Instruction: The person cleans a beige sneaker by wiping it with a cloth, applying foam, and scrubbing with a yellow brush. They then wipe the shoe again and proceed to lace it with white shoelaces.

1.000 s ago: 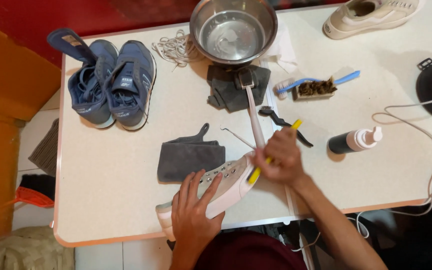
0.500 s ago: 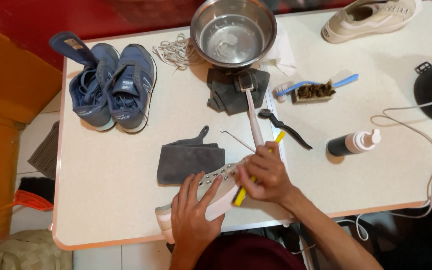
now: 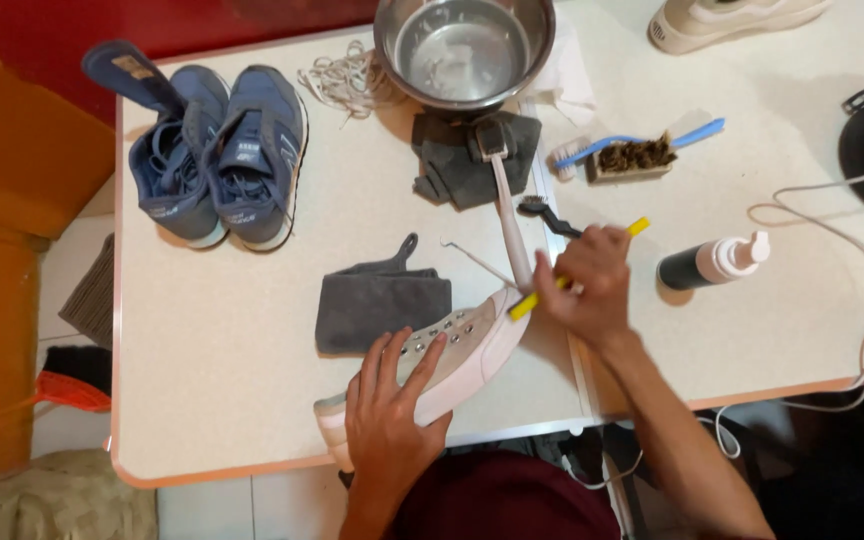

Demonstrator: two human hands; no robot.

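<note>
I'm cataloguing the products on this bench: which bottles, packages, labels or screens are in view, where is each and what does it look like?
Dark pump bottle with white dispenser head: lying on its side on the white table, right of the right hand; cylindrical.
Small tags on the tongues of the blue sneakers: table's far left; small patches.
No screens or signs show.

I see one package: a dark pump bottle [image 3: 704, 266] with white top, lying just right of my right hand [image 3: 584, 285].
</note>
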